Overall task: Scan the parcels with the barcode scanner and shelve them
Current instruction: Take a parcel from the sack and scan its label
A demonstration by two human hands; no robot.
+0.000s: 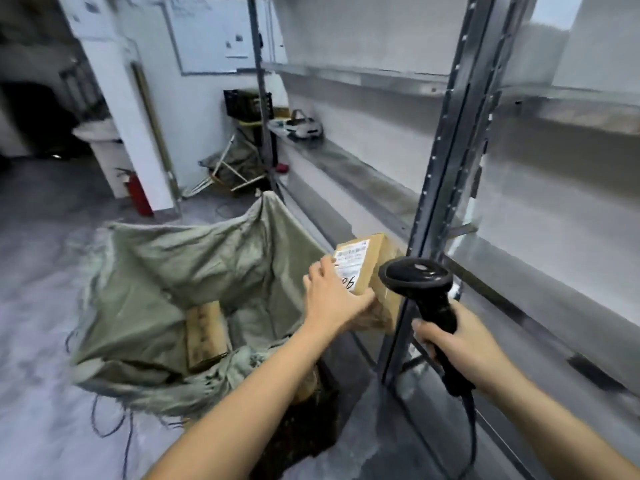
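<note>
Along my right side stands the metal shelving, the largest thing in view; its near bays look bare, with only a few small objects at the far end, so I judge that shelving has hardly begun. To my left, on the grey concrete floor, a green woven sack gapes open with at least one more brown parcel lying inside, still to be scanned and shelved. The room behind shows a white wall with a whiteboard, a red fire extinguisher beside a pillar, and folded clutter in the corner. Between sack and shelf post, my left hand holds a cardboard parcel from its near side, fingers spread over the top and thumb under the edge, its white label turned upward. My right hand is wrapped round the handle of the black barcode scanner, whose head sits just beside the label: I judge the step to be scanning, with placement on the shelf to follow.
</note>
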